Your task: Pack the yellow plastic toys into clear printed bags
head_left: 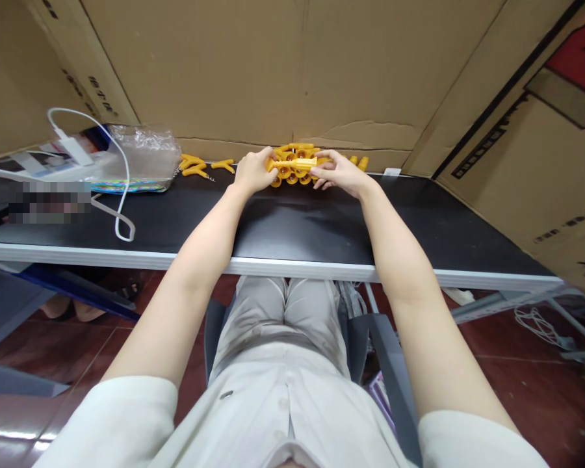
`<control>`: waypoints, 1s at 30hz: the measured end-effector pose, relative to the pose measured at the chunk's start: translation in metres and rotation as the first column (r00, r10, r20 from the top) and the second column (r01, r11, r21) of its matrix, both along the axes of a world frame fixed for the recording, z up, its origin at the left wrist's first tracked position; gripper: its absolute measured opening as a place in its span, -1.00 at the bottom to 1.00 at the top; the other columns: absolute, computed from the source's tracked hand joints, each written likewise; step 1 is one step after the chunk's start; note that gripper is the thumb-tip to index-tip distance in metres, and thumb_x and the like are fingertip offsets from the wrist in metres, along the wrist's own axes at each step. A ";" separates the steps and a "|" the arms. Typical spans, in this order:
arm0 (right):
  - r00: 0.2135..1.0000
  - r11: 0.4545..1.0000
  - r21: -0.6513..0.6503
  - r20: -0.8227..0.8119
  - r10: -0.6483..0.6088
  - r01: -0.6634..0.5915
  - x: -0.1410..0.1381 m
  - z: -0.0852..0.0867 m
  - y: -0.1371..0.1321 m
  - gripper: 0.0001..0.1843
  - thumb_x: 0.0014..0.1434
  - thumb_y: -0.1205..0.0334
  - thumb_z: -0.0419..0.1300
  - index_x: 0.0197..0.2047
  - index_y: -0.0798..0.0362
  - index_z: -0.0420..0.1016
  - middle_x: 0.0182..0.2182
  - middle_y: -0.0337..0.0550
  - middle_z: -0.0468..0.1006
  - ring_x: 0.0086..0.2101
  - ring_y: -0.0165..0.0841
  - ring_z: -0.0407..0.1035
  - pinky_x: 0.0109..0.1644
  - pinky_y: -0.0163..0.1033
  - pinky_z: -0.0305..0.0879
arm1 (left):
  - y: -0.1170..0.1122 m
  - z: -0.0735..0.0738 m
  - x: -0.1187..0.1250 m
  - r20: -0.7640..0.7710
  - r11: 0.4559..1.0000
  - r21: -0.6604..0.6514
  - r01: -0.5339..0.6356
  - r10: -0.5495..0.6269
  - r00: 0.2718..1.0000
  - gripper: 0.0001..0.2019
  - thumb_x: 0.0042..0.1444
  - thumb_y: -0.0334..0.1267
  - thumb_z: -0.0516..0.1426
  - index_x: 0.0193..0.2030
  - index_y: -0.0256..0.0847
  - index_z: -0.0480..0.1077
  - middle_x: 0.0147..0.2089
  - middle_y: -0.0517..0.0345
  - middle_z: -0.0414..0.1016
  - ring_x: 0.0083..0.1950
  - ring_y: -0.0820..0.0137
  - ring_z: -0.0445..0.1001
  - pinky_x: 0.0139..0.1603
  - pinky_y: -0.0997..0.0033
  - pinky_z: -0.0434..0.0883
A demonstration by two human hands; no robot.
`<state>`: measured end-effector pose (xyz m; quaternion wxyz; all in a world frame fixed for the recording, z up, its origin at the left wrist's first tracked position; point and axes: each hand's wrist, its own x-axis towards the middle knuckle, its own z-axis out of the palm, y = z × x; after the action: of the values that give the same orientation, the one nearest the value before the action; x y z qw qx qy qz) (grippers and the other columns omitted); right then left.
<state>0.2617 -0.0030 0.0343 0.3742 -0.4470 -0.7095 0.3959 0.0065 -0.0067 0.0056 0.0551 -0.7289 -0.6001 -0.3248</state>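
Both hands meet at the back of the black table around a slim yellow plastic corkscrew piece (pixel 292 164), held level. My left hand (pixel 254 171) is closed on its narrow left end, and my right hand (pixel 342 173) pinches the wider sleeve-like right end. Just behind and below it lies a pile of yellow tubes (pixel 288 174), several with round open ends facing me. To the left of my left hand are several yellow corkscrew handles (pixel 193 162) with metal spiral tips. More yellow pieces (pixel 362 163) show beyond my right hand.
Farther left sit a clear plastic bag (pixel 149 153) and a white cable (pixel 127 162) with a plug, looping over the table (pixel 419 214). Cardboard walls (pixel 283 71) stand behind and to the right. At the left, a co-worker's feet (pixel 88 311) show under the table.
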 end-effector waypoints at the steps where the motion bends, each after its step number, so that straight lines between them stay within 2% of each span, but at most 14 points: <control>1: 1.000 1.000 0.023 -0.005 0.003 -0.002 0.001 0.000 -0.001 -0.36 0.18 -0.24 0.50 0.14 -0.05 0.49 -0.24 -0.17 0.71 -0.38 -0.32 0.61 -0.29 -0.26 0.51 | 0.000 0.000 0.000 -0.002 1.000 -0.005 0.000 0.000 1.000 -0.52 0.18 -0.21 0.18 0.26 -0.04 0.53 -0.02 -0.04 0.65 0.16 -0.07 0.56 0.24 0.00 0.44; 3: 1.000 0.999 0.039 -0.001 -0.004 0.004 0.001 0.000 -0.002 -0.42 0.18 -0.22 0.51 0.06 -0.03 0.51 -0.28 -0.16 0.70 -0.39 -0.33 0.59 -0.28 -0.25 0.51 | 0.000 0.000 0.000 -0.006 1.000 -0.007 0.011 -0.011 1.000 -0.51 0.18 -0.22 0.18 0.26 -0.06 0.52 -0.01 -0.04 0.65 0.16 -0.06 0.56 0.25 0.00 0.43; 5: 1.000 1.000 0.015 0.009 -0.014 0.013 -0.002 0.000 -0.002 -0.44 0.23 -0.33 0.42 -0.07 0.01 0.53 -0.37 -0.12 0.67 -0.45 -0.33 0.56 -0.32 -0.24 0.50 | 0.000 -0.001 0.001 -0.010 1.000 0.007 0.030 -0.030 1.000 -0.51 0.17 -0.23 0.18 0.26 -0.07 0.52 -0.01 -0.03 0.65 0.15 -0.05 0.56 0.24 0.01 0.43; 9: 0.999 0.999 -0.021 -0.002 -0.050 0.050 -0.009 -0.003 0.001 -0.22 0.26 -0.60 0.13 -0.24 0.05 0.54 -0.57 -0.12 0.55 -0.58 -0.35 0.44 -0.46 -0.26 0.40 | -0.002 -0.001 0.004 -0.010 0.997 0.047 0.053 -0.053 0.999 -0.54 0.17 -0.23 0.17 0.23 -0.09 0.54 -0.05 -0.03 0.66 0.11 -0.03 0.57 0.20 0.03 0.44; 12: 0.996 0.995 -0.034 -0.004 -0.092 0.092 -0.012 -0.007 0.005 -0.08 0.23 -0.71 -0.01 -0.23 0.07 0.60 -0.68 -0.17 0.43 -0.61 -0.31 0.41 -0.52 -0.24 0.38 | -0.005 0.001 0.007 -0.022 0.998 0.049 0.041 -0.040 0.999 -0.56 0.18 -0.22 0.18 0.20 -0.12 0.55 -0.06 -0.05 0.66 0.09 -0.04 0.58 0.17 0.04 0.45; 15: 0.992 0.990 -0.051 0.012 -0.128 0.128 -0.012 -0.011 0.008 0.01 0.21 -0.74 -0.07 -0.16 0.09 0.65 -0.70 -0.16 0.40 -0.60 -0.28 0.42 -0.51 -0.20 0.42 | -0.008 0.002 0.010 -0.041 0.999 0.042 0.017 -0.015 0.999 -0.57 0.18 -0.21 0.18 0.19 -0.12 0.56 -0.06 -0.07 0.66 0.09 -0.06 0.58 0.15 0.04 0.46; 20: 0.981 0.979 -0.065 0.050 -0.190 0.193 -0.012 -0.015 0.010 0.09 0.19 -0.77 -0.18 -0.07 0.09 0.65 -0.60 -0.05 0.51 -0.59 -0.29 0.42 -0.49 -0.17 0.47 | -0.010 0.004 0.013 -0.024 1.000 0.016 0.016 -0.016 1.000 -0.51 0.17 -0.23 0.20 0.26 -0.07 0.53 -0.07 -0.04 0.65 0.14 -0.08 0.57 0.17 0.04 0.45; 25: 0.987 0.981 -0.134 0.098 -0.127 0.140 -0.008 -0.009 0.007 0.12 0.18 -0.77 -0.23 -0.01 0.09 0.62 -0.45 0.03 0.63 -0.57 -0.32 0.47 -0.49 -0.22 0.45 | -0.015 0.008 0.017 -0.013 0.998 -0.048 -0.038 0.037 0.999 -0.48 0.17 -0.22 0.19 0.29 -0.04 0.52 -0.02 -0.06 0.65 0.18 -0.10 0.56 0.21 0.00 0.45; 28: 0.996 0.989 -0.128 0.057 -0.072 0.078 -0.003 -0.005 0.005 -0.04 0.30 -0.65 -0.06 0.15 0.07 0.56 -0.24 0.05 0.70 -0.47 -0.30 0.57 -0.42 -0.25 0.50 | -0.012 0.007 0.014 0.009 0.998 -0.054 -0.046 0.046 0.999 -0.47 0.15 -0.21 0.19 0.30 0.00 0.51 -0.02 -0.03 0.65 0.20 -0.10 0.54 0.24 -0.02 0.44; 30: 0.999 0.996 -0.078 0.018 -0.043 0.044 -0.001 -0.003 0.003 -0.26 0.37 -0.43 0.18 0.29 0.00 0.49 -0.06 0.03 0.70 -0.37 -0.30 0.62 -0.32 -0.25 0.55 | -0.009 0.005 0.011 0.024 0.998 -0.047 -0.042 0.043 0.999 -0.46 0.14 -0.21 0.19 0.29 0.02 0.52 -0.02 -0.02 0.66 0.20 -0.11 0.54 0.24 -0.04 0.44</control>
<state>0.2612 -0.0003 0.0317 0.3591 -0.4800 -0.6866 0.4114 0.0174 -0.0152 0.0109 0.0376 -0.7130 -0.6234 -0.3189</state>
